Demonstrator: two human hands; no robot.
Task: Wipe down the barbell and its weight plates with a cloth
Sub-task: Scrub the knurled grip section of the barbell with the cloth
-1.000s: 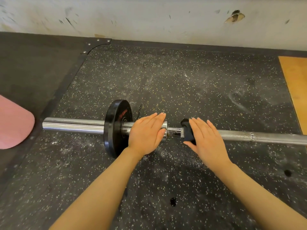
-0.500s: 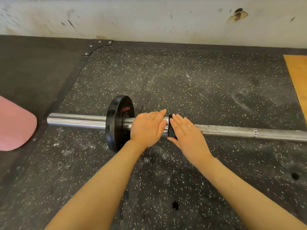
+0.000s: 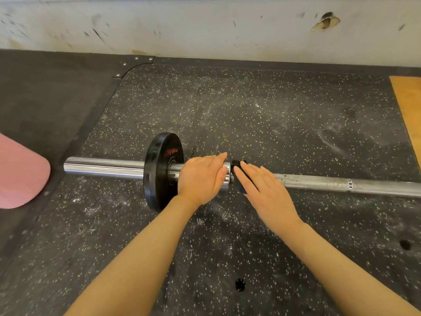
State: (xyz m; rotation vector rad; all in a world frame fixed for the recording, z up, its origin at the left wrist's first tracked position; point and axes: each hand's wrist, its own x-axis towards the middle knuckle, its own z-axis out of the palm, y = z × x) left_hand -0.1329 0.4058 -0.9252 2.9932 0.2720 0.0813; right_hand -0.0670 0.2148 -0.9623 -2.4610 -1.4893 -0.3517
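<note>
Open floor (image 3: 262,115) behind and in front of bar (image 3: 319,184); crowded at the collar.

Blocked low across the middle by the bar, lying left to right. Upright plate (image 3: 163,169) walling off the sleeve's inner part, left hand (image 3: 200,179) just beside it, right hand (image 3: 266,192) over a dark cloth (image 3: 239,176) next to that. Bare sleeve end (image 3: 102,167) reachable at left, pink pad (image 3: 20,172) near its tip. Wall (image 3: 205,26) closing the far side.

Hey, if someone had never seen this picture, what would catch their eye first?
Probably the chrome barbell lying across the speckled rubber floor, with one black weight plate on its sleeve. Next, the two hands at the middle: the left hand rests flat on the sleeve beside the plate, and the right hand presses a dark cloth onto the shaft. A pink mat sits at far left.
</note>
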